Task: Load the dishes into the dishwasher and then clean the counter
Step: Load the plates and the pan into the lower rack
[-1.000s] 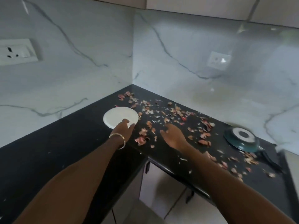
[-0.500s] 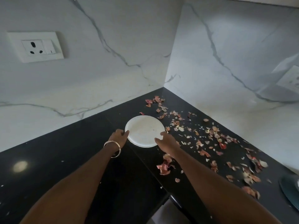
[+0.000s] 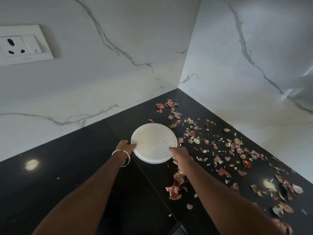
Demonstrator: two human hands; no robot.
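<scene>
A round white plate (image 3: pixel 153 141) lies flat on the black counter (image 3: pixel 67 167) near the inner corner. My left hand (image 3: pixel 125 147), with a gold bangle on its wrist, grips the plate's left rim. My right hand (image 3: pixel 179 154) holds the plate's right front rim, fingers curled at the edge. Onion peels (image 3: pixel 220 150) in pink and tan are strewn over the counter to the right of the plate, with a larger clump (image 3: pixel 176 185) beside my right forearm.
White marble walls (image 3: pixel 118 56) meet in a corner right behind the plate. A wall socket (image 3: pixel 22 45) sits high on the left wall. The counter's front edge runs at the bottom centre.
My right hand came over from the peels to the plate's right rim, and my left hand shifted to its left rim. My view swung left, so the green pan left the frame.
</scene>
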